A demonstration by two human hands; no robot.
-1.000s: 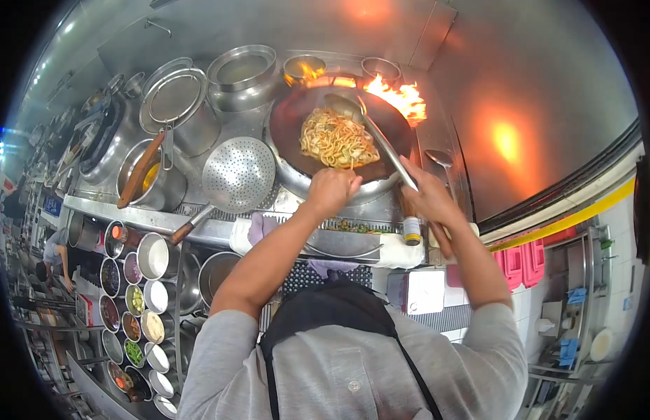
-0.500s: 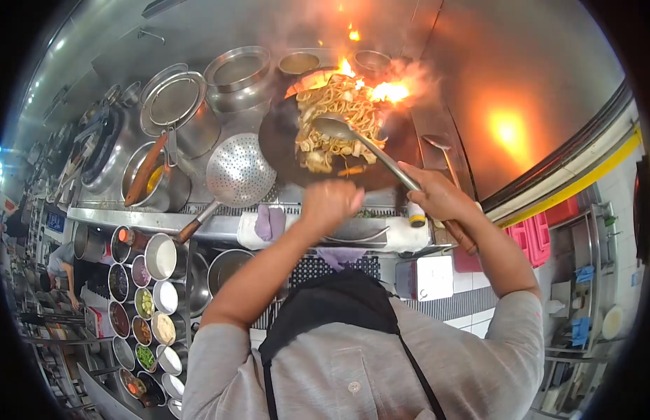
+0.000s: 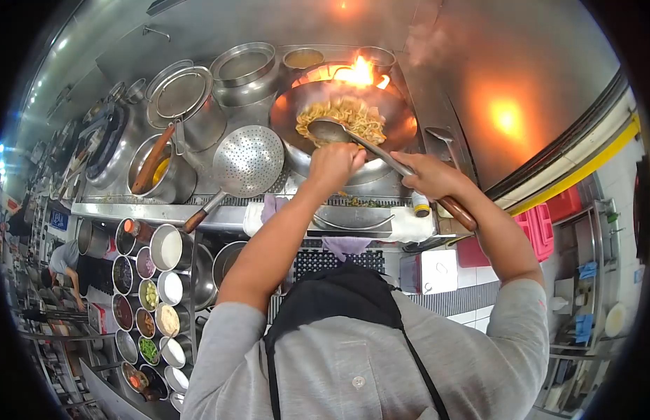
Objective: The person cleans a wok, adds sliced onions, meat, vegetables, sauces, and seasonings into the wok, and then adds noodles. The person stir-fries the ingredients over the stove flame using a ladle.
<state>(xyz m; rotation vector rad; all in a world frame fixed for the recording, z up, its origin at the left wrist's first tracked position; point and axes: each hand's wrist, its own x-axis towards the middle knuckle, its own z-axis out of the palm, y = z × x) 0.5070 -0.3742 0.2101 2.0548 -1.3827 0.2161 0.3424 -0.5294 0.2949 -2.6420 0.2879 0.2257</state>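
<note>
Noodles point(image 3: 349, 115) lie in a dark wok point(image 3: 286, 112) over the stove, with flames point(image 3: 360, 72) rising at its far rim. My left hand point(image 3: 333, 166) is closed in a fist at the wok's near edge; whatever it grips is hidden under the fingers. My right hand point(image 3: 430, 175) is wrapped round the handle of a metal ladle point(image 3: 330, 131), whose wooden end sticks out below the palm. The ladle's bowl rests against the near side of the noodles.
A perforated strainer point(image 3: 248, 161) lies left of the wok, beside a pot point(image 3: 179, 183) and more pots behind. Ingredient containers point(image 3: 166, 247) stand in rows at lower left. A bottle point(image 3: 420, 204) is near the right forearm. Another person point(image 3: 64, 262) is at far left.
The noodles were tossed up toward the flames and have dropped back into the wok. Both hands moved with it, and the wok now tilts toward me. The flames have shrunk.
</note>
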